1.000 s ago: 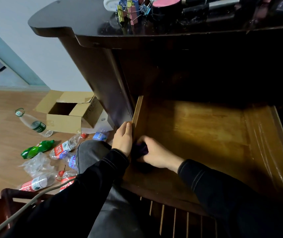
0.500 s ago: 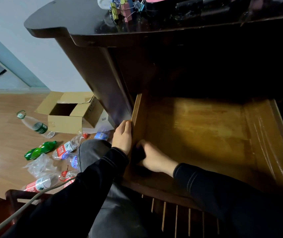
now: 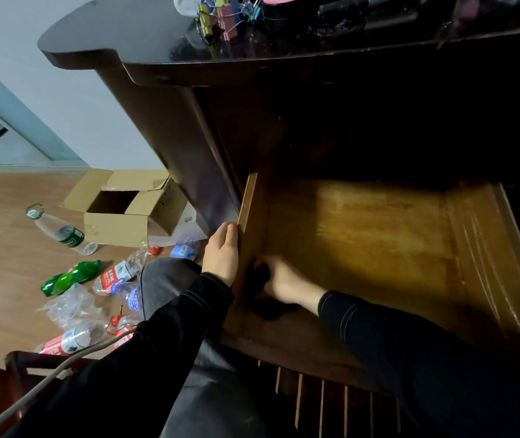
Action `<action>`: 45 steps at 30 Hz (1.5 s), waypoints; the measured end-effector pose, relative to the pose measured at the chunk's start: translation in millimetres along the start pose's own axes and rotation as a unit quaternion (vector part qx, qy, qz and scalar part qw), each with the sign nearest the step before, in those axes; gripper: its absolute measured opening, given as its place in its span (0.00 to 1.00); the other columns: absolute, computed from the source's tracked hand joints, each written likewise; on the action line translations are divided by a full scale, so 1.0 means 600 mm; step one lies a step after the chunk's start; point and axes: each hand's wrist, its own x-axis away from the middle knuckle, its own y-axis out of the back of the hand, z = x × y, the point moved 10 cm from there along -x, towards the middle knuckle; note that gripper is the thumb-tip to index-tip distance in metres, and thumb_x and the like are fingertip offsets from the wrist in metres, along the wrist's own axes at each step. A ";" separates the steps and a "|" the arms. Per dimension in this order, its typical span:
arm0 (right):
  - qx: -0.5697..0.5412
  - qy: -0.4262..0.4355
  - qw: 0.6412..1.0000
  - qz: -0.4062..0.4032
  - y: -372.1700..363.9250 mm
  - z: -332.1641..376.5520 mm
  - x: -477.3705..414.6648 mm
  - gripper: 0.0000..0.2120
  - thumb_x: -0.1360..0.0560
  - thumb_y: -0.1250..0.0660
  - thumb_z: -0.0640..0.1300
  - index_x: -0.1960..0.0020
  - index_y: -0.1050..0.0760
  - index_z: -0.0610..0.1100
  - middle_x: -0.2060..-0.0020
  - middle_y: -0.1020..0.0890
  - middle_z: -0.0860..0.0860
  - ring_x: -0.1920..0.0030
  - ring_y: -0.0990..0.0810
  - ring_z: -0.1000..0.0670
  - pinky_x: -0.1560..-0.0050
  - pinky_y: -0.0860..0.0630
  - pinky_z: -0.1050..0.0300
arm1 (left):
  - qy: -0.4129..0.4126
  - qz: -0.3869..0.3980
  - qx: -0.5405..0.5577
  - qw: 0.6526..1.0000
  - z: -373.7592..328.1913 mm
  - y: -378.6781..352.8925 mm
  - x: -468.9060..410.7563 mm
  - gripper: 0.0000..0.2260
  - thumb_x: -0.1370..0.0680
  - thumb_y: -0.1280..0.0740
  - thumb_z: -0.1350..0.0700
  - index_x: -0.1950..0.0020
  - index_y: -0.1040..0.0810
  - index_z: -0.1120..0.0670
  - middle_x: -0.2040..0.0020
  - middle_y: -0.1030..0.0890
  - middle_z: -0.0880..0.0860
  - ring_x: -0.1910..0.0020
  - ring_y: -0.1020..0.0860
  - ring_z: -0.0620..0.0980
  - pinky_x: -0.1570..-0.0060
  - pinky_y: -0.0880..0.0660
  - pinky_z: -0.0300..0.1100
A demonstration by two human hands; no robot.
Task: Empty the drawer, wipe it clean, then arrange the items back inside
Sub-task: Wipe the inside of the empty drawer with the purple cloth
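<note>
Pushed deeper into the emptied drawer's (image 3: pixel 489 248) near-left corner, right grip (image 3: pixel 279 279) curled round the dark cloth (image 3: pixel 257 276), left grip (image 3: pixel 220 257) flat-fingered against the drawer's left wall: still wiping, restocking likely next.

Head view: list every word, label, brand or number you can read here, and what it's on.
Nothing is legible enough to quote.
Red-label bottles: white characters, too blurred to read.
Green-label bottle: print too small to read.
White box: small dark mark, unreadable.
Cardboard box: faint side print, unreadable.
Drawer and dark cloth: no text visible.
</note>
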 end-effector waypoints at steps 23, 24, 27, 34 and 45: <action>0.144 -0.015 0.989 -0.035 0.016 0.027 0.029 0.21 0.25 0.31 0.36 0.34 0.27 0.45 0.39 0.21 0.44 0.41 0.21 0.40 0.43 0.21 0.46 | 0.003 -0.014 -0.012 1.000 -0.005 0.002 0.002 0.15 0.14 0.47 0.51 0.38 0.24 0.55 0.43 0.20 0.56 0.42 0.23 0.54 0.34 0.29 0.52; 0.156 -0.017 0.988 -0.010 -0.006 0.025 0.040 0.21 0.25 0.31 0.36 0.33 0.28 0.44 0.39 0.22 0.44 0.40 0.21 0.40 0.43 0.22 0.47 | 0.004 -0.014 -0.012 1.000 -0.004 0.001 0.001 0.15 0.14 0.47 0.51 0.39 0.23 0.55 0.43 0.20 0.56 0.42 0.23 0.54 0.34 0.29 0.52; 0.164 -0.018 0.984 0.070 -0.063 0.016 0.071 0.20 0.24 0.32 0.36 0.33 0.29 0.42 0.40 0.23 0.43 0.40 0.22 0.40 0.41 0.22 0.46 | 0.010 -0.016 -0.006 1.000 -0.002 0.001 -0.001 0.14 0.14 0.48 0.50 0.42 0.24 0.52 0.45 0.20 0.55 0.43 0.23 0.54 0.35 0.28 0.52; 0.032 -0.004 0.997 0.063 -0.020 0.048 0.079 0.22 0.32 0.20 0.40 0.42 0.25 0.46 0.45 0.19 0.47 0.44 0.20 0.45 0.45 0.21 0.48 | 0.008 -0.016 0.002 1.000 -0.005 0.002 0.001 0.16 0.14 0.47 0.50 0.39 0.23 0.55 0.43 0.20 0.58 0.42 0.23 0.57 0.34 0.29 0.57; 0.000 0.039 0.998 0.053 -0.030 0.072 0.108 0.18 0.33 0.20 0.40 0.48 0.23 0.45 0.54 0.17 0.51 0.54 0.18 0.52 0.54 0.19 0.48 | 0.002 -0.015 -0.012 1.000 -0.007 -0.001 0.001 0.16 0.14 0.49 0.49 0.41 0.23 0.54 0.46 0.20 0.56 0.45 0.22 0.54 0.36 0.27 0.55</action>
